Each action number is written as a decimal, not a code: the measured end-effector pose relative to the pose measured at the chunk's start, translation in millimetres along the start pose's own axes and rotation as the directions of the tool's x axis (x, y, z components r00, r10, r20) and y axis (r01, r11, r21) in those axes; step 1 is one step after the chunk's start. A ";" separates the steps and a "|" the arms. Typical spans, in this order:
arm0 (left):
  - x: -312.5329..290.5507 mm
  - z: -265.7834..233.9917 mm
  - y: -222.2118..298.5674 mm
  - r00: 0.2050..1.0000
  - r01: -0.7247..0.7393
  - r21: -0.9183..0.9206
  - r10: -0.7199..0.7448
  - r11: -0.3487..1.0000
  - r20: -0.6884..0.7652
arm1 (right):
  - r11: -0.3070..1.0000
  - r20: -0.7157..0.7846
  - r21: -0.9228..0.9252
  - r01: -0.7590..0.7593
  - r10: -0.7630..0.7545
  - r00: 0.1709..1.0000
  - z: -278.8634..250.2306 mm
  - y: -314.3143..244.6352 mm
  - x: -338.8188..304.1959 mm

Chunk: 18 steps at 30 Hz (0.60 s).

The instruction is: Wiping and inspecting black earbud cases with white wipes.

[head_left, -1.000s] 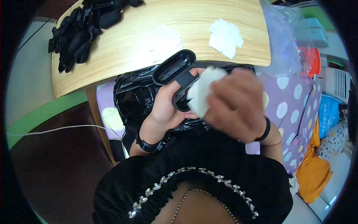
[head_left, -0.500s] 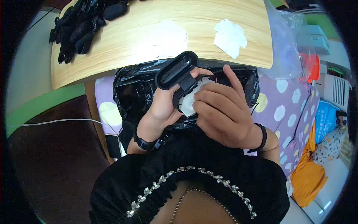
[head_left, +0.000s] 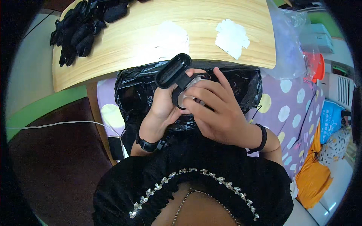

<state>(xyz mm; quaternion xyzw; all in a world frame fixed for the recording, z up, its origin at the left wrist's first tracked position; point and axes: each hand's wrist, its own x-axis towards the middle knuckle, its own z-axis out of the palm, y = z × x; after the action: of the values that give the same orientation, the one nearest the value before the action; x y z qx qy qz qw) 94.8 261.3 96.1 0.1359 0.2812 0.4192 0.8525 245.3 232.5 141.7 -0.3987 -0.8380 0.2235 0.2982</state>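
Observation:
Above my lap, my left hand is closed around a black plastic piece with a long oval hollow at one end and a curved, ring-like part at the other. My right hand bends its fingers over the ring-like part, its index finger sticking up. Between the fingers, a bit of white sheet shows inside the ring; most of it is hidden by the right hand. Under both hands spreads a black plastic bag.
A wooden table stands ahead, with white paper pieces and a heap of black pieces on it. Clear plastic bags hang at its right. A phone with a white cable lies at left on polka-dot cloth.
My right hand has shifted left and closer over the ring, hiding more of the white sheet. The black piece has moved slightly left with my left hand.

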 end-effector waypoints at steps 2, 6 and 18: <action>-1.4 6.6 4.3 0.996 0.012 0.068 -0.006 0.998 -0.092 | 0.976 0.011 -0.215 0.045 -0.043 0.999 3.7 -3.3 0.3; -8.2 4.0 0.6 0.995 -0.011 0.282 0.039 0.959 -0.094 | 0.947 0.104 -0.312 0.079 -0.048 0.993 -4.1 -8.1 0.6; -26.4 11.6 91.9 1.000 -0.005 0.971 0.021 -0.238 0.011 | 0.978 0.577 -0.136 0.160 -0.053 0.815 -20.8 29.1 -12.4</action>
<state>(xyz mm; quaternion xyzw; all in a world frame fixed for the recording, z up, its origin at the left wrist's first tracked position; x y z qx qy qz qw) 30.1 296.7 158.0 0.7555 0.5061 0.0474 0.4134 281.2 242.3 135.0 -0.2908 -0.9263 0.2394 0.0093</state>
